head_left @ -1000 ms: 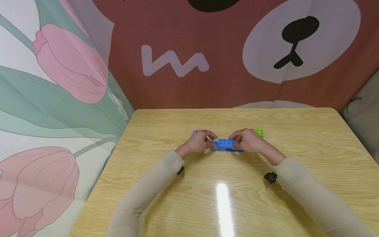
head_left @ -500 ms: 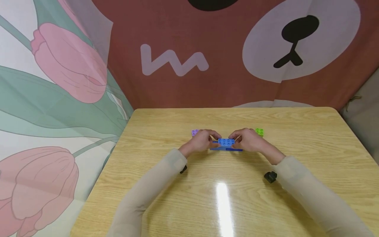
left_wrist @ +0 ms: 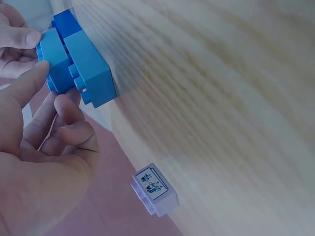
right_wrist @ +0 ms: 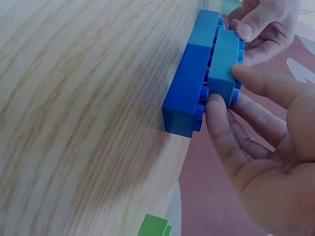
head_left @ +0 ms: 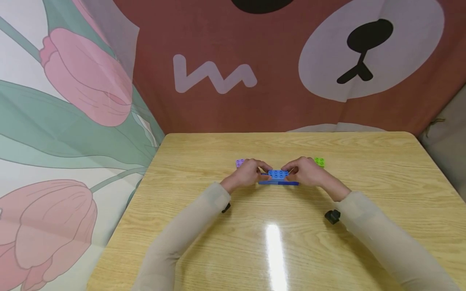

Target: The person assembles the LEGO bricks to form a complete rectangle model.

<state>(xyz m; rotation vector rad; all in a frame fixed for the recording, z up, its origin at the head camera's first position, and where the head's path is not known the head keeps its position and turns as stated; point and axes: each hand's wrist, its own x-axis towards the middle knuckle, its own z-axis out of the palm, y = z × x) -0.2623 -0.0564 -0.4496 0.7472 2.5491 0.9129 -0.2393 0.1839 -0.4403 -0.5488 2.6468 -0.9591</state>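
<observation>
A light blue toy brick [head_left: 278, 174] is held at its two ends by my hands, its studs facing up. My left hand [head_left: 249, 172] pinches the left end; my right hand [head_left: 306, 171] pinches the right end. Beneath it stand two more bricks end to end, a light blue one [left_wrist: 93, 71] on the left and a dark blue one [right_wrist: 186, 83] on the right. In both wrist views, studs of the lower bricks show in a narrow gap under the held brick. It spans their joint.
A light purple brick [head_left: 240, 162] with a printed picture on its side lies beyond my left hand. Behind my right hand is a green brick [head_left: 319, 162]. The wooden table [head_left: 204, 149] ends at a wall hanging [head_left: 276, 81] with a bear print.
My left hand has shifted right, from the lower bricks' left end to the held brick's end. A gap now shows below that brick. My right hand stays nearly in place.
</observation>
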